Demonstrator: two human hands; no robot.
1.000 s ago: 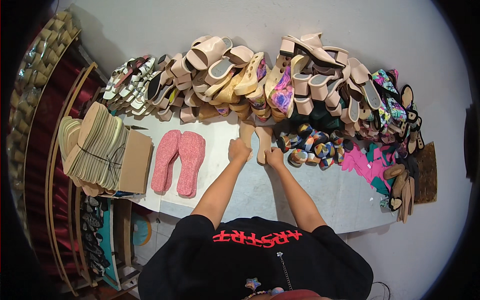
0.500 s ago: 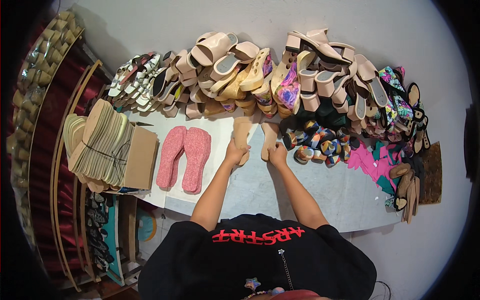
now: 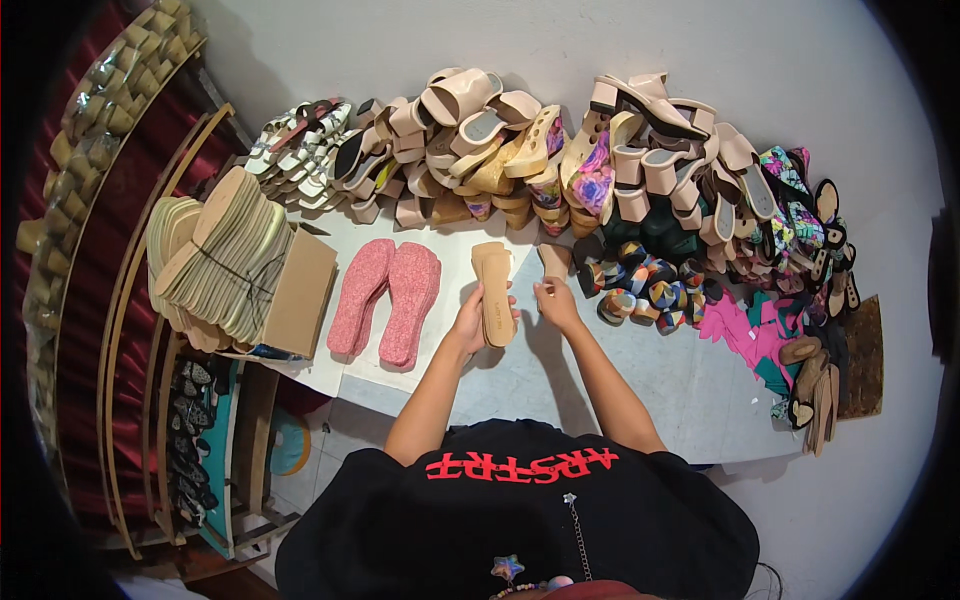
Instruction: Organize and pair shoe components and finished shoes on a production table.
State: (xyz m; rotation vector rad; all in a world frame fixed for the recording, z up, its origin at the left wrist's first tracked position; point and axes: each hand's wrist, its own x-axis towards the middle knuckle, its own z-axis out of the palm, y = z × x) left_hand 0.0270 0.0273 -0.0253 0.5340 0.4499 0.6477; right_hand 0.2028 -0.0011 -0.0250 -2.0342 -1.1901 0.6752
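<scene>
My left hand (image 3: 469, 318) is closed around a small stack of tan shoe insoles (image 3: 494, 285), held upright with the broad ends away from me. To the right, my right hand (image 3: 556, 303) has its fingers curled at the near end of another tan insole (image 3: 555, 261); the hand hides the rest of that piece. Left of my hands lie two stacks of pink speckled sole-shaped pieces (image 3: 408, 300), side by side on white paper.
A cardboard box (image 3: 300, 292) with tied, sole-shaped sheets (image 3: 225, 265) stands at the left. Heaped sandals (image 3: 480, 130) line the wall. At the right lie multicoloured patterned heels (image 3: 660, 295), pink fabric pieces (image 3: 745, 322) and a brown board (image 3: 862, 355). The grey table (image 3: 640, 390) ends near my body.
An insole that was in my right hand now appears to be with those in my left. My right hand has moved slightly right and is at another insole. The view has shifted a little.
</scene>
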